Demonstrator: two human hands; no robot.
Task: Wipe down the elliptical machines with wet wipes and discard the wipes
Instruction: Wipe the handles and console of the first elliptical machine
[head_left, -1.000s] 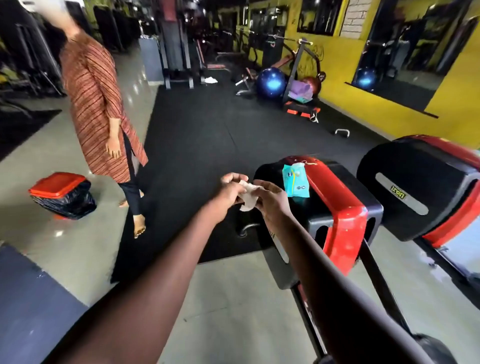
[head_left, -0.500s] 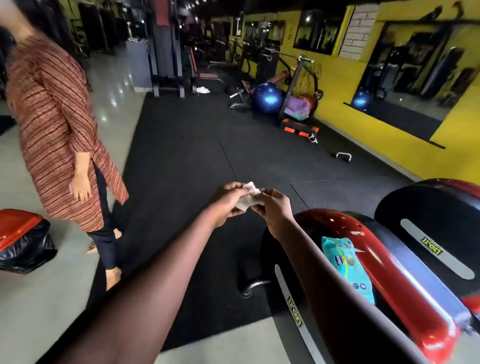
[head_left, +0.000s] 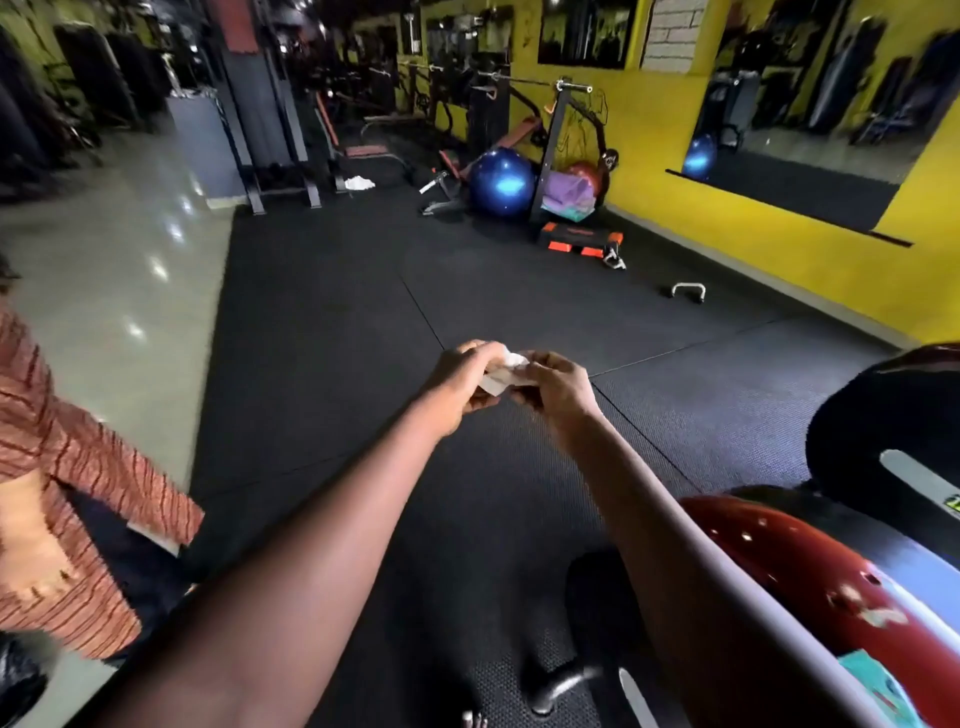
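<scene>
While outstretched over the black mat (head_left: 337, 322), both hands — left (head_left: 462, 382), right (head_left: 553, 387) — fingers curled, pinching one crumpled white wipe (head_left: 503, 370)

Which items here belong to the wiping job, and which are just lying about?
Job: wet wipe, held between left hand and right hand; wipes pack; red elliptical machine.

Lying about: blue exercise ball; push-up handle; white cloth.

wipe (head_left: 506, 370) white | ball (head_left: 502, 178) blue | wall (head_left: 779, 244) yellow
</scene>
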